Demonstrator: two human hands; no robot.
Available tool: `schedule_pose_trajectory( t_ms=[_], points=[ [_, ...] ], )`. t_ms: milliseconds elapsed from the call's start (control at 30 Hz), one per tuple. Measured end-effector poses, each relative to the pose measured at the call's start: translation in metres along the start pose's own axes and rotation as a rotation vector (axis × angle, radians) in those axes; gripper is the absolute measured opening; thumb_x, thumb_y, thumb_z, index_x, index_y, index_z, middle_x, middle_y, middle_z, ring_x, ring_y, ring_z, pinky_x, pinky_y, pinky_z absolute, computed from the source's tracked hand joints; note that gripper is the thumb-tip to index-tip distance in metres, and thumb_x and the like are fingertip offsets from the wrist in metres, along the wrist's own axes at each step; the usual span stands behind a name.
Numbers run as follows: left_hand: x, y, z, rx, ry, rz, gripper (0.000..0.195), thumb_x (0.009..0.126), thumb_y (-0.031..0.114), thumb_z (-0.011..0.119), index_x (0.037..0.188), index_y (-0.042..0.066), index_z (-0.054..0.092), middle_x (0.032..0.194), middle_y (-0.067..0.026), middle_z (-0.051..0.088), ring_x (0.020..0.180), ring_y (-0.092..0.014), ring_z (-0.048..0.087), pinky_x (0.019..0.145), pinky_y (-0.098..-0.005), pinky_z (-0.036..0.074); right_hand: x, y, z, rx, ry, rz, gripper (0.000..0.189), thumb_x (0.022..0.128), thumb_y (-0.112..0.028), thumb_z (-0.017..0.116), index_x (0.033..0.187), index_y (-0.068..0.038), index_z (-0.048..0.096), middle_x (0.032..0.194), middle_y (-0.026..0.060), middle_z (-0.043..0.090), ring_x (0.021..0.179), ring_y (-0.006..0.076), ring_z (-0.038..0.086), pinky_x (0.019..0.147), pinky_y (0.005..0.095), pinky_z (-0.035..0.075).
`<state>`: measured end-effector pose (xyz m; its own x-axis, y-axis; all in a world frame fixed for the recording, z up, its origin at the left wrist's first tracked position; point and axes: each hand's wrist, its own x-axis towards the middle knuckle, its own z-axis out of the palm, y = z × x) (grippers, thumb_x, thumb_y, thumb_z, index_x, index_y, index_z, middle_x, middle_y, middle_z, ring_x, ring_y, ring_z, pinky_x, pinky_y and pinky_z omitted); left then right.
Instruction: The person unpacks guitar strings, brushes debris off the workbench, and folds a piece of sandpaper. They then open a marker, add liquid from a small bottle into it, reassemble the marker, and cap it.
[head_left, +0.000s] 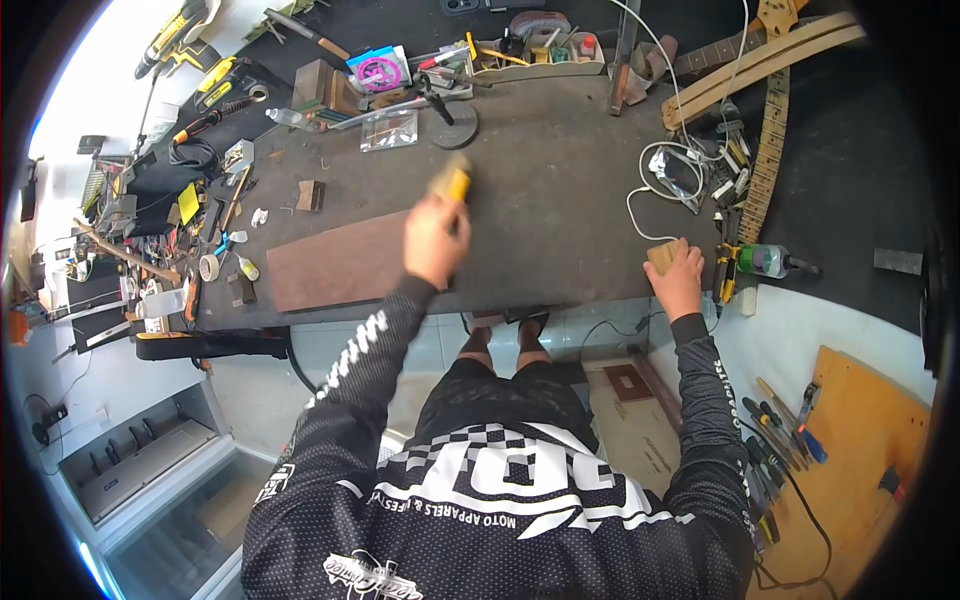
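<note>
My left hand (435, 240) is raised over the workbench (555, 187), gripping a small yellow-handled brush (454, 180). Motion blurs its pale bristle end, so its exact kind is hard to tell. Below and left of that hand lies a reddish-brown wooden board (330, 262), its right end partly hidden by the hand and forearm. At the bench's front right, my right hand (681, 279) holds a small light wooden block (662, 257), which appears to rest on the bench top.
A round-based black stand (454, 127) and a small brown block (310, 195) stand on the bench. A white cable (634, 214) loops near guitar necks (769, 150) at right. Tools and tape (209, 267) crowd the left; a tool tray (540, 69) sits behind.
</note>
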<state>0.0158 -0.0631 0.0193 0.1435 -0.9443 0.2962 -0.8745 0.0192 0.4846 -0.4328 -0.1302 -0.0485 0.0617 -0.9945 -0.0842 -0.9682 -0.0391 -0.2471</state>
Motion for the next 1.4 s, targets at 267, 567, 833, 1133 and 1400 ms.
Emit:
schedule_pose_trajectory(
  t_ms=[267,567,833,1133,1400],
  points=[
    [-0.067,0.059,-0.047,-0.396,-0.275,-0.277,0.010,0.093,0.007,0.078,0.101,0.001,0.078,0.098,-0.0141,0.077,0.093,-0.030,0.076,0.087,-0.0417,0.060,0.006,0.014,-0.001,0.058,0.042,0.043,0.083,0.083,-0.040,0.092,0.142,0.006,0.054,0.134,0.0284,0.057,0.130,0.0497,0.055,0.112,0.0566,0.049],
    [-0.092,0.127,-0.020,-0.602,-0.462,0.056,0.011,0.088,-0.002,0.077,0.097,0.005,0.075,0.095,-0.0161,0.074,0.091,-0.036,0.073,0.088,-0.0437,0.060,0.028,0.037,-0.032,0.668,-0.382,0.436,0.087,0.092,-0.061,0.082,0.145,0.004,0.061,0.138,0.0206,0.067,0.131,0.0328,0.061,0.107,0.0490,0.051],
    [-0.115,0.192,0.046,-0.692,-1.084,0.291,0.041,0.073,0.006,0.080,0.113,0.009,0.074,0.123,-0.0150,0.068,0.116,-0.040,0.068,0.092,-0.0462,0.063,0.036,0.028,-0.091,1.403,-0.421,0.507,0.042,0.105,-0.055,0.074,0.124,-0.018,0.070,0.109,-0.0041,0.064,0.103,0.0092,0.061,0.092,0.0383,0.052],
    [-0.079,0.194,0.069,-0.479,-1.080,0.687,0.035,0.079,0.008,0.081,0.114,0.008,0.078,0.125,-0.0157,0.074,0.112,-0.040,0.075,0.098,-0.0468,0.063,0.045,0.035,-0.148,1.615,-0.413,0.333,0.037,0.111,-0.044,0.072,0.131,-0.014,0.067,0.116,0.0000,0.066,0.105,0.0153,0.065,0.094,0.0391,0.058],
    [0.007,0.254,0.158,-0.295,-0.543,0.704,0.019,0.081,0.006,0.074,0.100,0.007,0.073,0.111,-0.0169,0.069,0.105,-0.040,0.072,0.087,-0.0485,0.064,0.052,0.026,-0.196,1.605,-0.392,0.196,0.037,0.112,-0.041,0.071,0.134,-0.013,0.069,0.123,-0.0009,0.068,0.109,0.0122,0.067,0.096,0.0378,0.057]
  ],
)
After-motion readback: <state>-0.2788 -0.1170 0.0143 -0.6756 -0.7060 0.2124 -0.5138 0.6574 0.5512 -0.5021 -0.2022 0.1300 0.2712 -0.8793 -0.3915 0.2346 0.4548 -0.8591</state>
